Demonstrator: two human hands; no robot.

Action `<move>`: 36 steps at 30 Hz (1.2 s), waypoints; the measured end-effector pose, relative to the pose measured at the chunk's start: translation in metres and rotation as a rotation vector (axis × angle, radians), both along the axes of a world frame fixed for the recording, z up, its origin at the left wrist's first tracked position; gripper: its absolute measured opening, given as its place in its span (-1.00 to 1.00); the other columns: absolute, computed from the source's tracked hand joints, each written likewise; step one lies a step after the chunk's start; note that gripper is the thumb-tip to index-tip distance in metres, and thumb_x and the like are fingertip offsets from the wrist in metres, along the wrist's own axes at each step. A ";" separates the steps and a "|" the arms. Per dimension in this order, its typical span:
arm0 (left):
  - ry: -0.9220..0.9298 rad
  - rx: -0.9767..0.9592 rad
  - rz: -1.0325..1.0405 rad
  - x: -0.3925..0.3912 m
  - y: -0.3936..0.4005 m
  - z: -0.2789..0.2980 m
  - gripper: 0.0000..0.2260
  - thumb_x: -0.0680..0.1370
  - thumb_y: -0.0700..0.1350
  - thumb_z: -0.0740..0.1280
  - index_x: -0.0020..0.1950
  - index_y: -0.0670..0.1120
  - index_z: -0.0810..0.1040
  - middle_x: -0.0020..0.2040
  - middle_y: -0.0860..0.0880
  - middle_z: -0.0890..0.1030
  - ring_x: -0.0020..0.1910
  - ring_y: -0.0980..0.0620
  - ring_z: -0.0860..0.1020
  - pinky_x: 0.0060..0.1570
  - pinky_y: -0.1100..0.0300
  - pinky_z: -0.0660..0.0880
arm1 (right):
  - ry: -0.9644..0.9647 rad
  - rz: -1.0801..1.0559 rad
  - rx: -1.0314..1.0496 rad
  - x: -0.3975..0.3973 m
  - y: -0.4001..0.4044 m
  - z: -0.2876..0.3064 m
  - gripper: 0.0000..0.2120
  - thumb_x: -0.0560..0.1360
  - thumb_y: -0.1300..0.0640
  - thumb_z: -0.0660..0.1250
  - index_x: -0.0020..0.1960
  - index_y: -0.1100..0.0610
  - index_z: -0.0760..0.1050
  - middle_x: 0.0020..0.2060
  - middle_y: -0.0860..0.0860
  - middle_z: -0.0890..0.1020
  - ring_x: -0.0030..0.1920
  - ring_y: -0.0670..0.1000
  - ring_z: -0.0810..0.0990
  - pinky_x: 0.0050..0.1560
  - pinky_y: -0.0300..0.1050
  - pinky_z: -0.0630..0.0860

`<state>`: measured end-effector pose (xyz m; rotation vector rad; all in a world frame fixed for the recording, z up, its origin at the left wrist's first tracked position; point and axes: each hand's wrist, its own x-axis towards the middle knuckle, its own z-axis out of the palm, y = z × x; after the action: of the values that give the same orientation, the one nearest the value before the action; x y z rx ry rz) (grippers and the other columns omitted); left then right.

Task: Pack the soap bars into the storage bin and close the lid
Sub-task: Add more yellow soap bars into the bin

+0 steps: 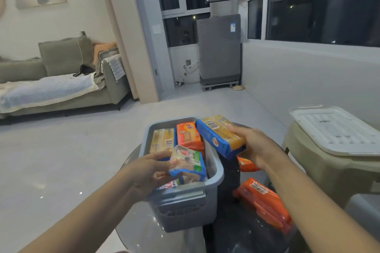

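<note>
— Gripping anything, those two hands?

— Both. The left hand (151,171) pinches a soap pack with a blue, green and white wrapper (188,162), thumb on top and fingers curled beneath, holding it tilted just above the near half of the grey storage bin (214,172). The right hand (254,147) clasps a longer pack of yellow soap bars in a blue wrapper (219,135), barcode facing up, held over the bin's far right corner.

— What lies inside the bin?

— Against its far wall, a yellow soap pack (162,141) lies flat on the left, and an orange soap pack (189,135) sits beside it on the right. Under the left hand's pack, another wrapper with red and white print (169,185) peeks out at the near wall; I cannot tell what it is beyond that.

— And outside the bin?

— To the right of the bin, on the dark round glass table (236,222) that bears it, a large orange soap pack (264,201) lies with its label upward. A smaller orange pack (246,163) shows partly beneath the right wrist, close to the bin's right wall.

— Where is the lid?

— The white lid (337,129) rests well to the right of the bin, flat on top of a beige plastic stool (320,168). The bin stands open.

— Anything farther off?

— Beyond the bin, a grey washing machine (219,51) stands by dark windows, and a green sofa (61,72) sits far to the left.
</note>
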<state>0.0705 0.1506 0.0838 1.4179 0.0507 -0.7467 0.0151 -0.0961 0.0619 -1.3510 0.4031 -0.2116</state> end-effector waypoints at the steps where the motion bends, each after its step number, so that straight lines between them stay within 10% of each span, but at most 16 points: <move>1: 0.006 0.011 -0.011 0.002 -0.004 -0.001 -0.63 0.44 -0.44 0.34 0.21 -0.22 0.51 0.06 -0.25 0.62 -0.01 -0.22 0.64 -0.41 0.15 0.63 | 0.007 0.001 -0.004 0.002 0.001 -0.001 -0.70 0.42 -0.02 0.38 0.02 0.17 0.60 -0.35 0.02 0.70 -0.37 -0.06 0.66 -0.40 -0.19 0.50; 8: 0.047 0.179 -0.157 0.015 -0.026 -0.016 -0.73 0.47 -0.48 0.28 0.02 -0.18 0.58 -0.15 -0.18 0.72 -0.29 -0.07 0.70 -0.44 0.20 0.59 | 0.041 -0.031 -0.039 0.009 0.004 -0.004 -0.67 0.43 -0.04 0.38 0.03 0.19 0.59 -0.30 0.05 0.70 -0.29 -0.01 0.65 -0.32 -0.15 0.50; 15: 0.072 0.380 -0.395 0.029 -0.020 -0.019 -0.68 0.45 -0.41 0.36 0.08 -0.06 0.59 0.00 -0.14 0.71 -0.11 -0.06 0.68 -0.30 0.15 0.61 | 0.065 0.015 -0.069 0.009 0.007 -0.005 -0.69 0.43 -0.06 0.36 -0.04 0.19 0.61 -0.38 0.01 0.70 -0.40 -0.08 0.65 -0.45 -0.24 0.48; 25: -0.479 0.853 -0.560 0.038 -0.036 -0.032 -0.72 0.31 0.01 0.56 -0.19 0.08 0.46 -0.21 0.15 0.58 -0.20 0.17 0.55 -0.16 0.27 0.50 | 0.056 0.001 -0.088 0.013 0.015 -0.005 -0.75 0.44 -0.07 0.35 -0.20 0.12 0.61 -0.50 -0.03 0.64 -0.53 -0.13 0.58 -0.58 -0.34 0.40; 31: -0.403 0.774 -0.569 0.043 -0.035 -0.034 -0.78 0.34 0.05 0.52 -0.18 0.05 0.52 -0.25 0.07 0.65 -0.19 0.07 0.61 0.02 0.13 0.57 | 0.071 0.006 -0.194 0.011 0.018 0.001 -0.69 0.44 -0.11 0.33 -0.09 0.14 0.62 -0.43 0.00 0.67 -0.44 -0.05 0.62 -0.41 -0.23 0.44; 36: -0.358 0.596 -0.333 0.043 -0.029 -0.034 -0.64 0.49 0.12 0.34 0.07 -0.15 0.58 -0.28 -0.02 0.60 -0.34 0.07 0.55 -0.25 0.18 0.54 | 0.035 -0.014 -0.309 0.002 0.026 0.005 -0.77 0.48 -0.07 0.30 -0.04 0.07 0.59 -0.41 -0.07 0.68 -0.42 -0.12 0.62 -0.41 -0.26 0.43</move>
<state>0.1132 0.1212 0.0502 2.1482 -0.2679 -0.7701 0.0172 -0.0703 0.0672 -1.6579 0.4216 -0.2701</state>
